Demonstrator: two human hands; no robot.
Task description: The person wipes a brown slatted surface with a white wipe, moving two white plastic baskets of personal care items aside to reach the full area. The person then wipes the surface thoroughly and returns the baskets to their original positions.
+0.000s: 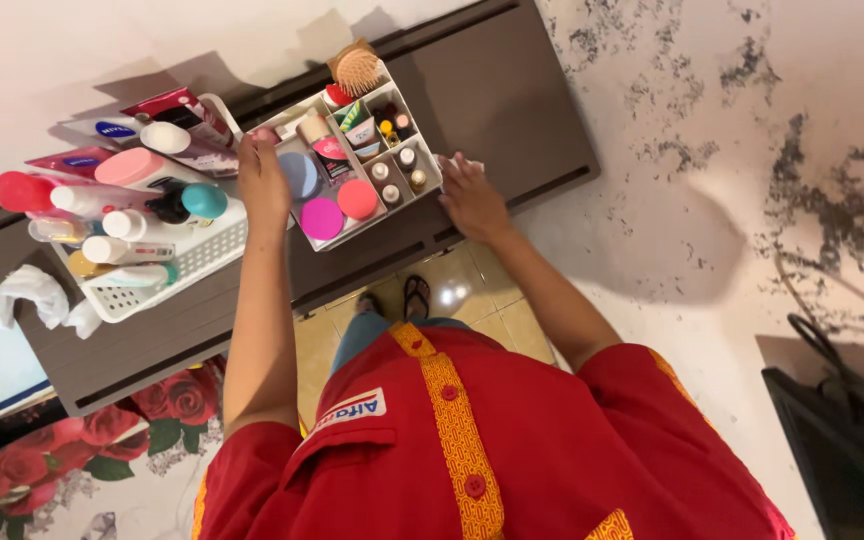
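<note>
The left hand [263, 180] grips the left rim of a white divided organiser tray [430, 150], fingers curled over its edge. The right hand [472, 200] is at the tray's opposite, right-hand rim, fingers spread and pressed against the corner — whether they wrap over the edge cannot be told. The tray sits between the two hands on a dark grey-brown slatted shelf [512, 90] set against a pale wall.

Inside the tray's compartments lie a round magenta compact [321, 218], a round coral-pink compact [357, 199], a blue-grey round lid [300, 174] and a row of small white-capped bottles [393, 180]; a wooden bristle hairbrush [356, 68] stands at its far corner.

Just left of the tray, almost touching the left hand, stands a white perforated plastic basket [192, 262] crowded with tubes and bottles — a teal-capped dark bottle [192, 202] is the nearest to the wrist. A crumpled white tissue [32, 292] lies at the basket's left end. Below the shelf, sandalled feet [392, 298] stand on tan floor tiles.
</note>
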